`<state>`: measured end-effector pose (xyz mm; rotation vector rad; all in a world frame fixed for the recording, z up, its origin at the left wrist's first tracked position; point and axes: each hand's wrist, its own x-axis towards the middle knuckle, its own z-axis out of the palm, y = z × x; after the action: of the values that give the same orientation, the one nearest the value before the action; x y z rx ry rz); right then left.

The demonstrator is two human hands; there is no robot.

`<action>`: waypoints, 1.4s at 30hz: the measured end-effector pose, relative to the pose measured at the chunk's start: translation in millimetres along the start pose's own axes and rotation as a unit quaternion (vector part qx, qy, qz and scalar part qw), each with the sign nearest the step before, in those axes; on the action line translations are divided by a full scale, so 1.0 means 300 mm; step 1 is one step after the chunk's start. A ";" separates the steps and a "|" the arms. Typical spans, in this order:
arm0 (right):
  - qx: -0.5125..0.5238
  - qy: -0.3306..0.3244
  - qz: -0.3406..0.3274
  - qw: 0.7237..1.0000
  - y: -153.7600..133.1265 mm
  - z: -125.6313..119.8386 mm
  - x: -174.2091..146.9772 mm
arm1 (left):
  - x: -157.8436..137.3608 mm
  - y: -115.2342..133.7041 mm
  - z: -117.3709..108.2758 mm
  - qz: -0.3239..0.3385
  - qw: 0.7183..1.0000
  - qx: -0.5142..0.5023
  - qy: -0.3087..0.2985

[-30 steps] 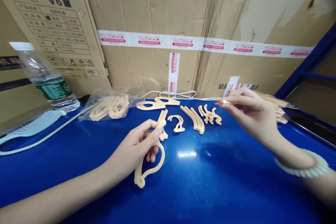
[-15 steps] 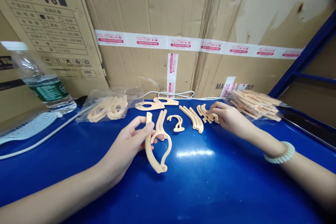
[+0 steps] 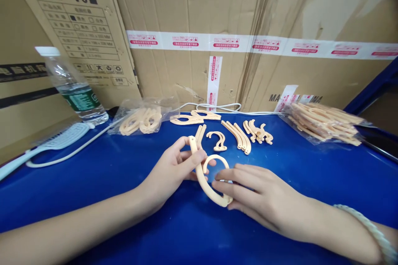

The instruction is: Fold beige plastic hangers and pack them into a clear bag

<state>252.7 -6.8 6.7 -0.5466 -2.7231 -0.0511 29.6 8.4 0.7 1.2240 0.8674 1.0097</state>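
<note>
My left hand (image 3: 178,165) grips a pale beige plastic clothes hanger (image 3: 205,184), partly assembled, with a long curved arm and a round hook (image 3: 217,157) joined at the lower end. Around that lower joint my right hand (image 3: 264,194) is closed, thumb below and fingers over the hook's side. Its fingers hide most of the joint, and whether a small part is also pinched there cannot be made out. Beyond the hands lie loose hooks (image 3: 220,148), curved arms (image 3: 236,136) and several small curved pieces (image 3: 258,131). More arms (image 3: 202,133) lie partly behind my left hand.
Folded hangers (image 3: 186,120) lie at the back, beside a clear bag of parts (image 3: 139,120). A fuller bag (image 3: 326,124) sits at right. At left are a water bottle (image 3: 79,97), a light-blue hairbrush (image 3: 66,137) and a white cable (image 3: 68,155). Cardboard (image 3: 186,74) stands behind.
My right hand has come from the small curved pieces at the back to the hanger's lower joint. The hanger stays in my left hand. The view has shifted slightly.
</note>
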 end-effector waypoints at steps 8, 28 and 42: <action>0.127 0.024 0.091 0.987 0.014 0.008 -0.025 | 0.006 -0.002 -0.010 0.130 0.982 0.109 0.086; 0.022 0.068 0.038 0.997 -0.012 0.028 -0.034 | -0.051 -0.024 0.010 0.410 0.666 0.607 -0.139; 0.296 0.201 0.255 0.898 0.041 0.010 -0.013 | -0.017 0.038 -0.047 0.526 0.604 0.590 -0.103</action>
<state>259.8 3.5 2.0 -0.9105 -1.9704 0.6925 13.0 8.7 10.0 3.1960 0.4910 1.0763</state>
